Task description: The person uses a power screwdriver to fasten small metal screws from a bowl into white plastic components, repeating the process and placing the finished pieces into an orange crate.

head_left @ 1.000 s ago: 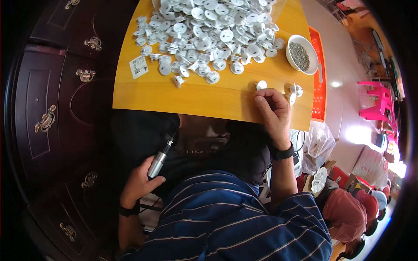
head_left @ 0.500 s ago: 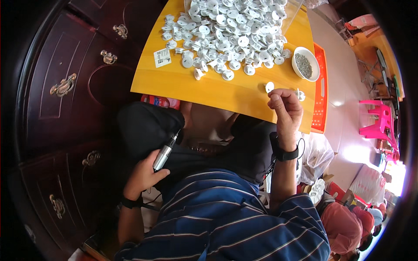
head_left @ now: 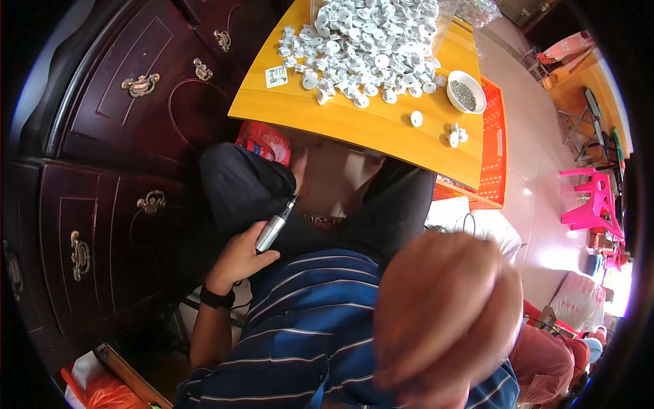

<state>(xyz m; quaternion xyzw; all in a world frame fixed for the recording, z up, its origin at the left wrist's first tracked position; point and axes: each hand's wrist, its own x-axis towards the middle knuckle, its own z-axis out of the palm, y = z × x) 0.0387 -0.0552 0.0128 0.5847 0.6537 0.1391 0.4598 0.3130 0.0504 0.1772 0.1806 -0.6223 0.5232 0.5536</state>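
The tool (head_left: 272, 233), a silver cylinder with a thin tip, is in your left hand (head_left: 238, 258), above your lap. Your fingers are wrapped round its lower part, and its tip slants up and to the right, short of the table (head_left: 368, 140). Your right hand (head_left: 446, 307) looms large before your shirt (head_left: 313, 300), close to the camera and badly blurred (its fingers seem folded, but you cannot tell from this whether they pinch anything). On the table, nearest to you, one white part (head_left: 416, 118) lies alone, with a small cluster (head_left: 457, 135) of similar white pieces to its right, near the table's right side. Beyond them a white bowl (head_left: 481, 103) holds small grey bits, and a big heap (head_left: 375, 51) of white parts spreads over the far side, its left end near a printed card (head_left: 276, 77). An orange crate (head_left: 495, 140) stands beside the table on the right, a red bag (head_left: 274, 144) shows below its front edge, and dark drawers (head_left: 129, 123) line your left. Farther right is a pink stool (head_left: 596, 194).
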